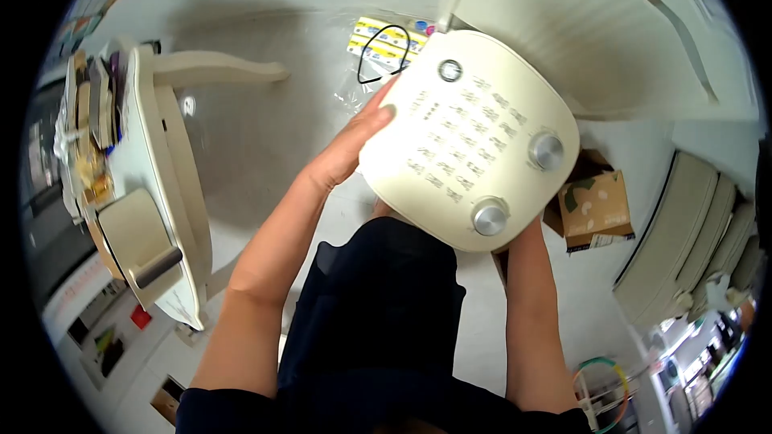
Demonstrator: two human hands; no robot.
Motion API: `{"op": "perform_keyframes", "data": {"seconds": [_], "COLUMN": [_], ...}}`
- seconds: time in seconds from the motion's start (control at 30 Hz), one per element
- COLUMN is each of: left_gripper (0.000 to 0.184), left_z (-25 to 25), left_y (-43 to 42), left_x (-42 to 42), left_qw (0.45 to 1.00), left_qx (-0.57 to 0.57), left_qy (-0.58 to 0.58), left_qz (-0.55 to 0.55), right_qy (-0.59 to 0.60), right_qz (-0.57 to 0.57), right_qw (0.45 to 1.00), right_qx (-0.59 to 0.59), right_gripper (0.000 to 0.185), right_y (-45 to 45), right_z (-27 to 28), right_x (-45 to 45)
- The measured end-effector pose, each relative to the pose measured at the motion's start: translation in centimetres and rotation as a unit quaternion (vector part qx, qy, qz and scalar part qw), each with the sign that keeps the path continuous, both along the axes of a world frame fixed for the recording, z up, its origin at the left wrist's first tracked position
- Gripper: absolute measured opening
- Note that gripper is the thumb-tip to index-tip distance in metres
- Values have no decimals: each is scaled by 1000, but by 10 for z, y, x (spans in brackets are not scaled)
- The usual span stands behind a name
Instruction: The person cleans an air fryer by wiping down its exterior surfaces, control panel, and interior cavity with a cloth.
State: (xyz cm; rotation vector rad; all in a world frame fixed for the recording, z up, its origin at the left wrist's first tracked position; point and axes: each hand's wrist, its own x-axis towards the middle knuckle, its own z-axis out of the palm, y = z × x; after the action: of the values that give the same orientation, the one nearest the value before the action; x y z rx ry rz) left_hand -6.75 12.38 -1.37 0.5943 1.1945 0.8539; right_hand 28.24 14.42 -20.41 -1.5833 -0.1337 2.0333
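A cream air fryer body [450,141] is held up in front of me. Its top panel faces me, with two silver knobs [547,151], a round emblem and rows of small printed icons too blurred to read. My left hand [354,145] grips its left side, thumb on the edge of the top. On the lower right, my right hand [527,235] supports it from the side or below; its fingers are hidden behind the body. A black cord [359,64] loops out past the far left side.
At left, a white table [165,193] bears books, clutter and a cream fryer drawer [137,233] with a dark handle. Yellow packs [366,47] in clear plastic lie on the floor ahead. An open cardboard box [595,205] stands at right, before a beige sofa [671,225].
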Motion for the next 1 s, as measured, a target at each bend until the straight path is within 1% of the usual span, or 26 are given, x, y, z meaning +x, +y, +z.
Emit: {"op": "perform_keyframes", "data": {"seconds": [0.07,0.17,0.27,0.3,0.4,0.43,0.47,0.5,0.57,0.6,0.63,0.67,0.7,0.73,0.8,0.9,0.93,0.97,1.0], "left_gripper": [91,98,95,84,67,63,59,59,60,61,62,64,67,67,68,69,68,67,67], "left_z": [9,-1,-9,-21,-91,-111,-130,-151,-184,-196,-205,-211,-218,-220,-210,-249,-233,-197,-179], "left_y": [7,3,-3,-5,-10,-10,-7,-4,5,10,17,24,29,33,46,59,62,71,76], "left_x": [2,-2,-17,-22,-29,-27,-25,-21,-12,-8,-6,-6,-9,-13,-21,-27,-27,-30,-28], "left_qw": [1000,998,999,994,973,964,954,957,961,953,943,933,914,900,872,909,935,954,965], "left_qx": [24,47,-10,-57,-124,-154,-184,-161,-117,-135,-151,-167,-155,-162,-162,-163,-177,-189,-202], "left_qy": [-14,34,5,6,87,105,123,133,153,166,182,199,265,300,378,257,186,113,37], "left_qz": [-12,-10,44,97,172,189,204,203,198,216,233,248,265,272,265,285,245,203,162], "right_qy": [3,6,13,23,28,10,-47,-102,-59,-35,-68,-67,-65,-63,-107,-157,-174,-169,-165], "right_qz": [-10,-16,-22,-21,-15,-6,6,19,28,31,79,111,142,171,213,276,296,282,269], "right_qw": [1000,998,994,991,982,982,985,985,986,986,981,976,969,961,947,926,919,926,933], "right_qx": [18,57,108,130,187,187,164,138,154,163,162,177,192,207,214,205,195,184,173], "right_gripper": [51,52,54,54,55,56,60,64,74,79,93,95,97,99,101,100,100,101,102], "right_y": [-4,-8,-12,-17,-24,-26,-23,-20,-28,-33,-35,-34,-32,-30,-28,-20,-20,-19,-17], "right_z": [3,10,25,31,64,81,109,136,170,182,191,197,202,206,211,211,211,212,212], "right_x": [6,17,32,37,60,65,59,52,56,58,58,54,50,45,35,26,25,20,14]}}
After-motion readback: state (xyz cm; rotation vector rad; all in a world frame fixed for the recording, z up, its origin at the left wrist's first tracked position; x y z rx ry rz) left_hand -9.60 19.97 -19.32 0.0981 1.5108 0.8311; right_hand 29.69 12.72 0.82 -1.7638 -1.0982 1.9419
